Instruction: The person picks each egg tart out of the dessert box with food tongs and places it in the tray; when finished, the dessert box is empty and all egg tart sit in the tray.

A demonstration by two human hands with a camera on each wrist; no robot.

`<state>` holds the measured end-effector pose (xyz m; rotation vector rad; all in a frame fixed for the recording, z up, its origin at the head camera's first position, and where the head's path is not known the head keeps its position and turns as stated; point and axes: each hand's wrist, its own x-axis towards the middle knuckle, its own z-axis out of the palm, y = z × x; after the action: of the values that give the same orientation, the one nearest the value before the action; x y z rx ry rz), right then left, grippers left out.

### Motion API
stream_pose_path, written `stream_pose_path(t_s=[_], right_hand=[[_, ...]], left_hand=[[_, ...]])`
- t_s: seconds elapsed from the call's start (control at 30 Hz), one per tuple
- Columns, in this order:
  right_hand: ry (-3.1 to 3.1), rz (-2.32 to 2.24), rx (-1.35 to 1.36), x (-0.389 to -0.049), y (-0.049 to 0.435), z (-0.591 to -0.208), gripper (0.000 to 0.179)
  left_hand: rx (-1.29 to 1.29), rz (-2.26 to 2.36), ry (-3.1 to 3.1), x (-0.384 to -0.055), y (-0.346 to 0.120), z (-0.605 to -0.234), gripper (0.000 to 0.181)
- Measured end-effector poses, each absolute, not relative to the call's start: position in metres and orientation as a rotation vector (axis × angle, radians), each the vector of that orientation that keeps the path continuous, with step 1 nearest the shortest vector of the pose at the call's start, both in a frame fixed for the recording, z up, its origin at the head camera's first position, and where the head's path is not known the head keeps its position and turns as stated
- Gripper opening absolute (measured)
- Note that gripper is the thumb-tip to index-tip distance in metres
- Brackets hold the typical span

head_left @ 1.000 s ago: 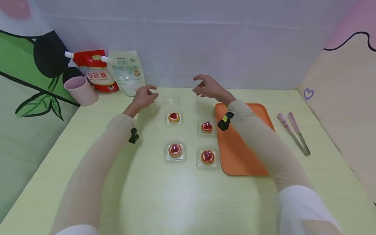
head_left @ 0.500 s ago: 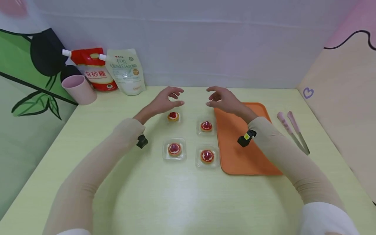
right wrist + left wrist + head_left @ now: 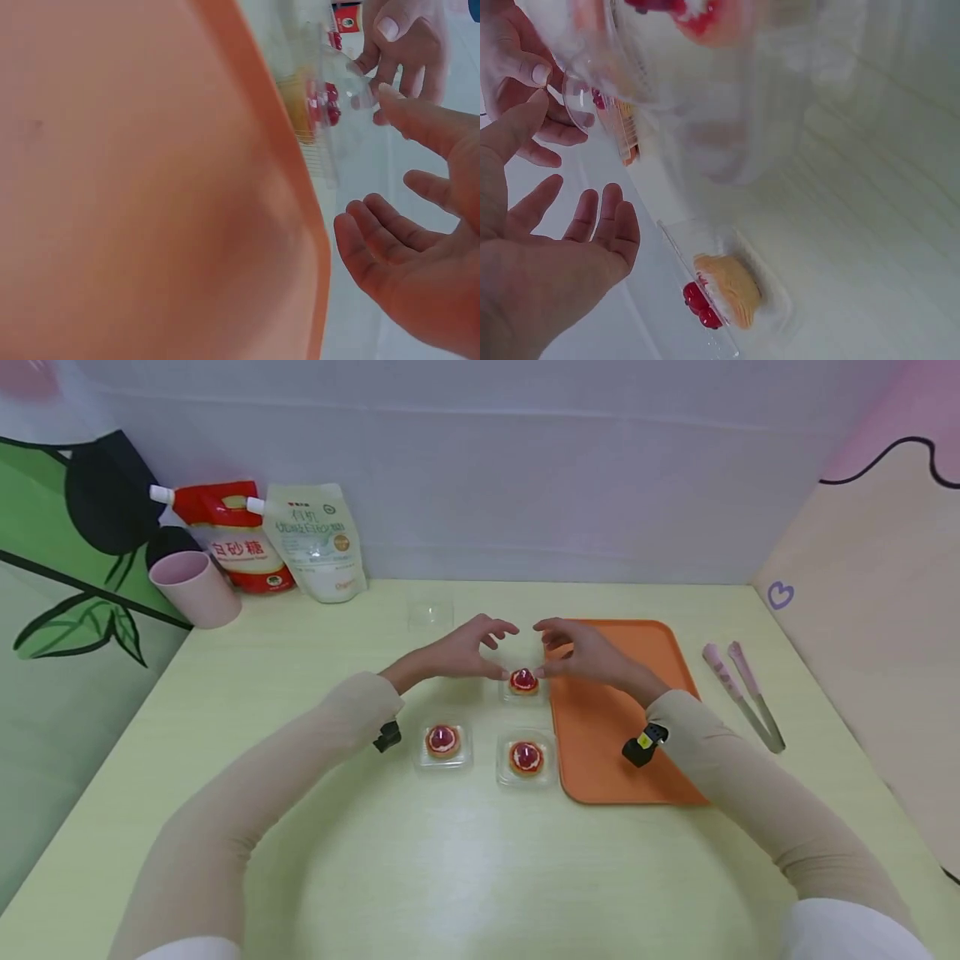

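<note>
My left hand point(image 3: 468, 647) and right hand point(image 3: 585, 653) face each other over the back right tart point(image 3: 523, 681), which sits in a clear domed box. Both hands have their fingers spread and loosely bent, with nothing held. Each thumb tip is right at the side of that box's dome. In the right wrist view the tart point(image 3: 321, 105) shows its red berries under the clear lid point(image 3: 349, 94), close to the right thumb. Two more boxed tarts stand nearer, a left one point(image 3: 442, 740) and a right one point(image 3: 527, 758). Another tart at the back left point(image 3: 724, 292) is hidden behind my left hand in the head view.
An orange tray point(image 3: 622, 777) lies just right of the boxes, under my right forearm. Pink-handled tongs point(image 3: 750, 702) rest farther right. A clear container point(image 3: 431, 615) stands at the back. A pink cup point(image 3: 197, 593), a red pouch point(image 3: 243, 547) and a pale green pouch point(image 3: 318, 547) stand back left.
My left hand has moved right and nearer, passing over the back left tart. The right hand has moved right, then nearer. Both have come to the back right box.
</note>
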<state>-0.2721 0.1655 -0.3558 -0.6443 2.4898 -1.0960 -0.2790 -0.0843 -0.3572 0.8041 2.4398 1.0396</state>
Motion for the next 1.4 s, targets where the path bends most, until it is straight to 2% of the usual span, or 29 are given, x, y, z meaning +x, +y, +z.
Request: stream_pose_path(t_s=[0.27,0.57,0.9,1.2,1.4], right_hand=[[2.561,-0.986,-0.749,-0.265,0.161,-0.365,0.068],[2.599,-0.937,-0.79,-0.259,0.156,-0.369,0.063],[2.646,-0.839,-0.867,-0.258,0.156,-0.372,0.066],[2.681,-0.792,-0.9,-0.257,0.157,-0.377,0.066],[2.682,-0.799,-0.882,-0.256,0.158,-0.377,0.065]], left_hand=[[0.815,0.917,2.435,-0.276,-0.072,-0.36,0.077],[0.839,0.848,2.457,-0.275,-0.066,-0.368,0.07],[0.863,0.831,2.491,-0.275,-0.064,-0.37,0.068],[0.887,0.779,2.485,-0.272,-0.063,-0.375,0.083],[0.914,0.743,2.515,-0.274,-0.059,-0.38,0.084]])
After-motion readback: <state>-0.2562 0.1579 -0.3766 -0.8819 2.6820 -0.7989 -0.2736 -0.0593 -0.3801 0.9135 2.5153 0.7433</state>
